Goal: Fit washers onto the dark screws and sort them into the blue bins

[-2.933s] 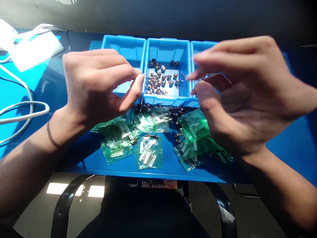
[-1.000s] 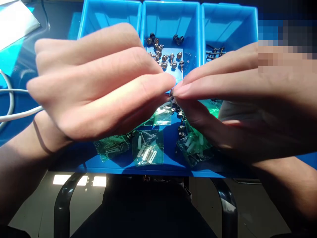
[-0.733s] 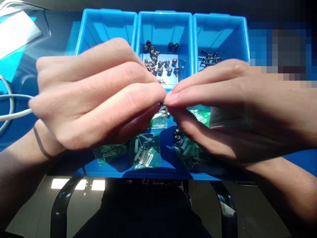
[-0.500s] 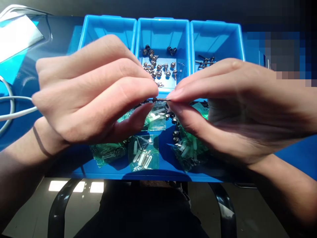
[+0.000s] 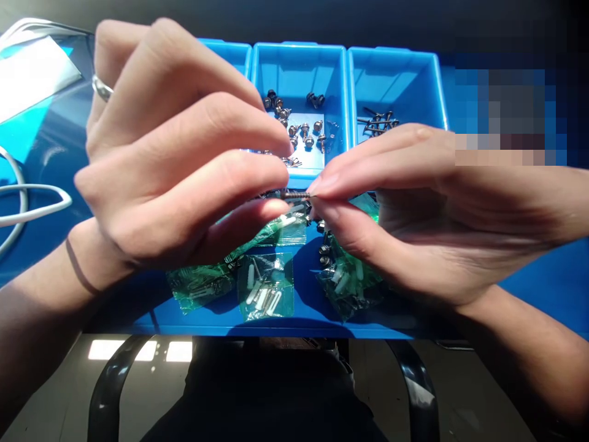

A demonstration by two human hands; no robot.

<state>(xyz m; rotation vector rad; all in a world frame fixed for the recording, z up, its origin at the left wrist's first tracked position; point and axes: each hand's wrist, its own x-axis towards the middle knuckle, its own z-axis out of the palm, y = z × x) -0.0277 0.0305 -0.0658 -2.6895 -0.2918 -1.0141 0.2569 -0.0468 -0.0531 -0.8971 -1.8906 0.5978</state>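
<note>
A small dark screw (image 5: 296, 194) lies level in the air between my two hands, above the blue table. My left hand (image 5: 179, 159) pinches its left end with curled fingers; a ring shows on one finger. My right hand (image 5: 414, 209) pinches the right end between thumb and forefinger. Under the hands lie several green plastic bags (image 5: 265, 285) holding white plugs and screws. The middle blue bin (image 5: 299, 61) holds several silver hex-head screws (image 5: 304, 130). The right blue bin (image 5: 396, 73) holds a few dark screws (image 5: 375, 121).
A third blue bin (image 5: 232, 50) stands at the left, mostly hidden by my left hand. White cable (image 5: 32, 202) and a white sheet (image 5: 32, 70) lie at the far left. The blue table's front edge (image 5: 294, 328) runs just below the bags, with a black chair frame (image 5: 110, 387) beneath.
My hands came together from apart, pinched fingertips, then drew slightly apart so the screw shows between them. My left hand has risen and tilted, covering more of the left bin.
</note>
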